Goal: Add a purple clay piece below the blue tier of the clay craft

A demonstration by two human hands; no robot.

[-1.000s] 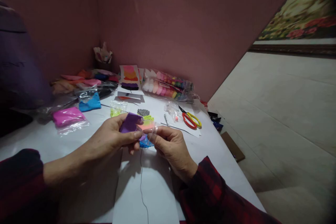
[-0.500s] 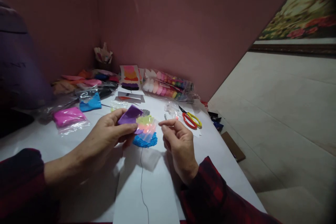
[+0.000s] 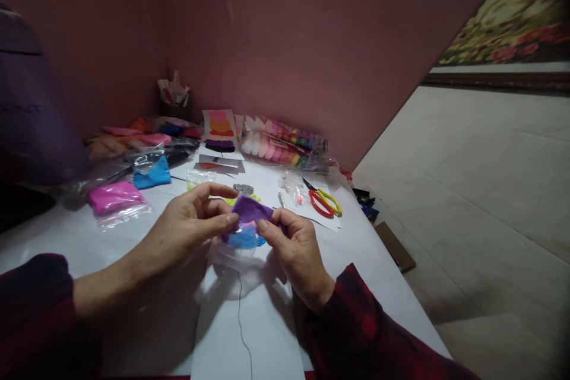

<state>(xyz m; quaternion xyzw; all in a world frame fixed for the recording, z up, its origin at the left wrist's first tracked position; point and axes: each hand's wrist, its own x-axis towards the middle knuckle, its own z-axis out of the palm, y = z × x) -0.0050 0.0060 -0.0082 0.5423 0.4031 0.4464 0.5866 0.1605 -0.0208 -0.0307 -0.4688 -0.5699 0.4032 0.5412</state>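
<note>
On the table, nearest the person, I found a white card (image 3: 267,338) bearing a thin dark line (image 3: 241,314). Over its upper part, the purple piece (image 3: 252,209) was suspended between both hands: the left hand (image 3: 191,218) pinched one side between thumb and fingers, the right hand (image 3: 299,252) gripped the other likewise. A clear bag (image 3: 229,258) hung just below (its outline was hard to make out). Beyond, scissors (image 3: 321,204) lay to the right and a pink packet (image 3: 116,198) to the left, near a blue packet (image 3: 154,173). Multicoloured packs (image 3: 282,145) lay farther back.
</note>
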